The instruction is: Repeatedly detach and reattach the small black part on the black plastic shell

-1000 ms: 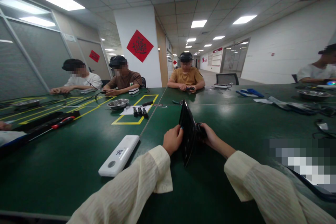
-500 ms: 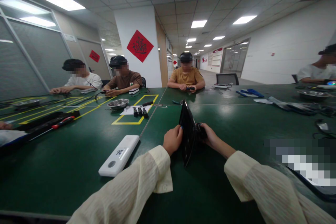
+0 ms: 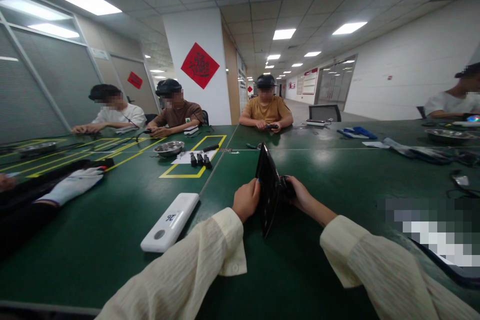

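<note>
A dark, glossy flat panel [image 3: 267, 192] stands on edge in front of me, seen nearly side-on, with a black part behind it. My left hand [image 3: 246, 200] is closed at the panel's left face, thumb and fingers pinched together. A speck of blue shows at its fingertips, too small to name. On the other side, my right hand [image 3: 301, 197] is wrapped round the black part at the panel's back. Its fingertips are partly hidden. A white power bank [image 3: 170, 222] marked 26 lies on the green table [image 3: 112, 225] left of my left hand.
A co-worker's white-gloved hand [image 3: 75, 185] is over dark items at the left. A metal bowl [image 3: 169, 148] and several small black parts [image 3: 200, 160] lie near yellow tape. Blue items [image 3: 357, 133] and plastic bags [image 3: 414, 152] are at the right. Several people sit around the table.
A co-worker's white-gloved hand has come in from the left and now covers most of the red and black tool there. My hands and the panel have stayed in place.
</note>
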{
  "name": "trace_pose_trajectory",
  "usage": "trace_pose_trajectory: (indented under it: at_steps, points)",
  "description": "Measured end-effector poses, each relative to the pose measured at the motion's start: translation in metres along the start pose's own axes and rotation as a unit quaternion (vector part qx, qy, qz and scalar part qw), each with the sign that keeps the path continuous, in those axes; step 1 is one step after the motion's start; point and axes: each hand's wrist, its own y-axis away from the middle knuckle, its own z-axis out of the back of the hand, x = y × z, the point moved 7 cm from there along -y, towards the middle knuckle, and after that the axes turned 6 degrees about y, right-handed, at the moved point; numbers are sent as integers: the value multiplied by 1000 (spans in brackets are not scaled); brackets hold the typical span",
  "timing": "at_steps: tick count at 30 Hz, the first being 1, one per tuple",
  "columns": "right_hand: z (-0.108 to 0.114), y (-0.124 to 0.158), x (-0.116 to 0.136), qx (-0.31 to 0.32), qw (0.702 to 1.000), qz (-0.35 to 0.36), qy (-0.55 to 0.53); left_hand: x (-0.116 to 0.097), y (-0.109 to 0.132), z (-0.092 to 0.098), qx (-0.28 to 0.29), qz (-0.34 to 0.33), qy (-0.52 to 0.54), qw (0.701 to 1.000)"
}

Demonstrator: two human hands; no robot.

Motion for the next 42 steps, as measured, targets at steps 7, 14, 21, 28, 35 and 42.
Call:
trace_pose_trajectory:
  at_steps: [7,14,21,28,35,42]
  points:
    - [2,-5,-2,11,1000,11,-5,0,0,1,-5,7,-21,1000]
    - [2,-5,-2,12,1000,7,1,-1,0,1,-4,9,-21,1000]
    - [1,-2,0,7,1000,10,16,-4,1,3,2,11,-17,1000]
    - [1,-1,-1,-4,1000,2,16,-2,1,2,-5,4,-7,1000]
    - [2,-3,-1,-3,1000,5,2,-3,1,2,-5,4,-12,1000]
    - [1,-3,-1,12,1000,10,3,-2,1,2,-6,6,-13,1000]
